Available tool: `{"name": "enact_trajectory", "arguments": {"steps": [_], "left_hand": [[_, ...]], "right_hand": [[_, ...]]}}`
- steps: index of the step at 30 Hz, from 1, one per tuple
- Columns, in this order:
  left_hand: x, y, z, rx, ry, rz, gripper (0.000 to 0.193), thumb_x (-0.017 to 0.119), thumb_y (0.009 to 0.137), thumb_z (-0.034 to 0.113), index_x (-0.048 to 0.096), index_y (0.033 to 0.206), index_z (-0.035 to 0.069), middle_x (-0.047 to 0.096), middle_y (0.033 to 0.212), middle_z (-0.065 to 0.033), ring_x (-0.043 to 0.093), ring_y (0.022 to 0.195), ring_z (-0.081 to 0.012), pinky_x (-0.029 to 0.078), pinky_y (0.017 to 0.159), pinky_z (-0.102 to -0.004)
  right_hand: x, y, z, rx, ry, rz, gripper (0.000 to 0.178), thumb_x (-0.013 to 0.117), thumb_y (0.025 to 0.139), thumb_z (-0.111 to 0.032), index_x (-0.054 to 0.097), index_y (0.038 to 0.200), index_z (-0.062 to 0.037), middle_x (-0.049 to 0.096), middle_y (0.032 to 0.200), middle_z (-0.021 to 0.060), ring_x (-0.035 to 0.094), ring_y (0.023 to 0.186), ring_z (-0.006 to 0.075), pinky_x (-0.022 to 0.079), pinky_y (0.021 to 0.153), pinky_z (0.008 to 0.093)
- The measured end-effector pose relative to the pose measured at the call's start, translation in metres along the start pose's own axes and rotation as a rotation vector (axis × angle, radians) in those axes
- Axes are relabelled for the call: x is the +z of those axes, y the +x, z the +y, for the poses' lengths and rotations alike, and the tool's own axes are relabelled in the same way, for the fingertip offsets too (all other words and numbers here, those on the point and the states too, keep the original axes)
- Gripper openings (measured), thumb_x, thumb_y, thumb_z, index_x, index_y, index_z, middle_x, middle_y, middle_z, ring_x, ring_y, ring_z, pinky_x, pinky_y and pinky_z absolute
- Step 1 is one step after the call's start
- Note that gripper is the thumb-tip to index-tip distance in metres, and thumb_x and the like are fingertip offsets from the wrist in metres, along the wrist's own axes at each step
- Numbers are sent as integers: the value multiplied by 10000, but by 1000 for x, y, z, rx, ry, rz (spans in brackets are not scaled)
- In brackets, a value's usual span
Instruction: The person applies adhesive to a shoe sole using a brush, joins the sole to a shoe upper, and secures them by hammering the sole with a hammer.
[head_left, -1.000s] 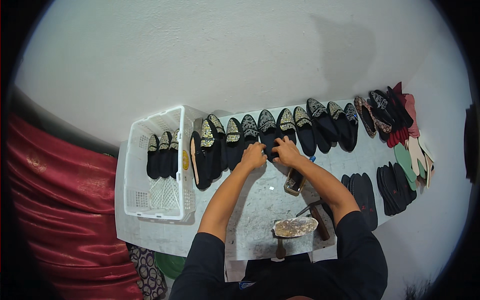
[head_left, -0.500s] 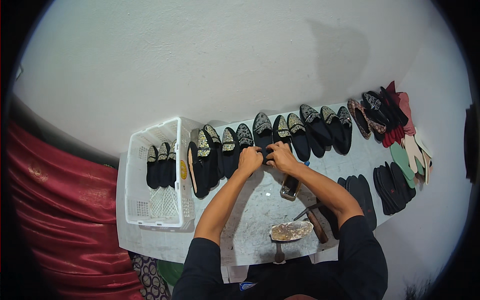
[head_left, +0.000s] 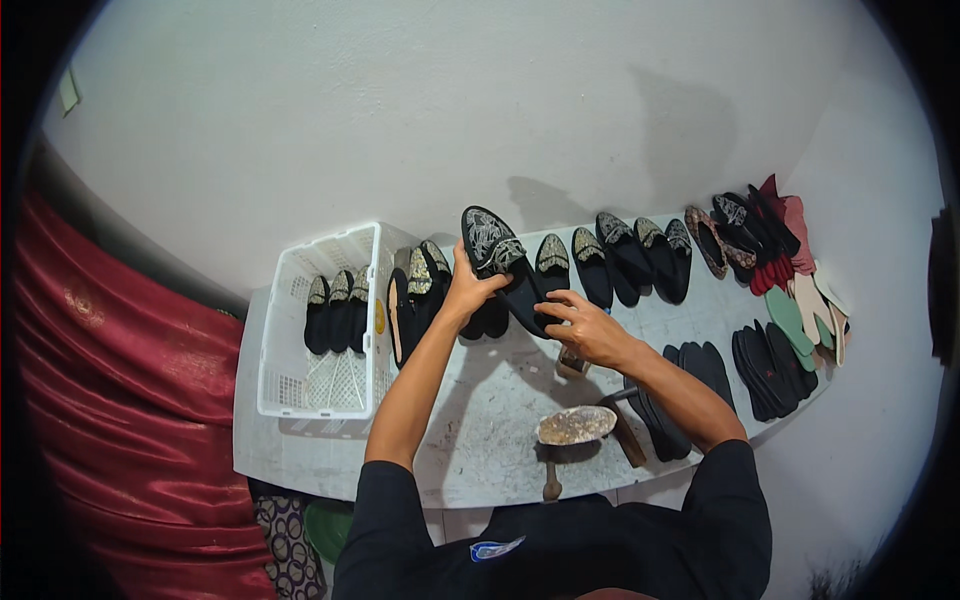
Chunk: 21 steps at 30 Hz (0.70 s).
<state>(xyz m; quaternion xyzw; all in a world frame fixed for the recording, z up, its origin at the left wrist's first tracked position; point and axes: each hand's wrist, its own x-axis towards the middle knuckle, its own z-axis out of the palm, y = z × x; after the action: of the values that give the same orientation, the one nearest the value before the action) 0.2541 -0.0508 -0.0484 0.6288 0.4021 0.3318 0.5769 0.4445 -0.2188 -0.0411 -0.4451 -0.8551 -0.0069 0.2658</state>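
Observation:
A black slip-on shoe (head_left: 488,240) with a silver-patterned toe is raised above the table, tilted with its toe up and to the left. My left hand (head_left: 468,287) is closed around its side near the vamp. At the heel end, the fingers of my right hand (head_left: 590,332) grip the rim of the opening; the thumb is hard to make out. Behind and beside it stands a row of similar black shoes (head_left: 622,262), with silver or gold patterned toes. Below my right hand is a small container (head_left: 572,362), partly hidden.
A white plastic basket (head_left: 268,375) with several shoes stands at the left. Near the front lie a worn oval block (head_left: 577,425) and a hammer (head_left: 628,440). Black soles (head_left: 708,370), green and beige insoles (head_left: 790,325) and patterned shoes (head_left: 706,240) occupy the right side.
Both hands have lifted the shoe from the row, and it is now tilted toward the left. My left hand has moved left and up, my right hand slightly right and down.

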Motion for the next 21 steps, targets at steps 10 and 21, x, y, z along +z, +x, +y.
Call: {"name": "enact_trajectory", "arguments": {"steps": [10, 21], "left_hand": [[31, -54, 0, 442, 294, -79, 933, 722, 718, 84, 187, 1480, 16, 587, 1256, -253, 597, 1160, -354, 445, 998, -371], [73, -111, 29, 340, 256, -238, 782, 640, 843, 120, 222, 1479, -55, 570, 1260, -284, 592, 1162, -325, 441, 982, -358]], "right_hand": [[-26, -23, -27, 435, 540, 209, 312, 727, 824, -138, 639, 1105, -33, 609, 1174, 128, 639, 950, 210, 542, 712, 314], [-55, -20, -47, 535, 109, 249, 586, 746, 692, -30, 578, 1248, -108, 483, 1347, 151, 648, 946, 324, 550, 807, 412]]}}
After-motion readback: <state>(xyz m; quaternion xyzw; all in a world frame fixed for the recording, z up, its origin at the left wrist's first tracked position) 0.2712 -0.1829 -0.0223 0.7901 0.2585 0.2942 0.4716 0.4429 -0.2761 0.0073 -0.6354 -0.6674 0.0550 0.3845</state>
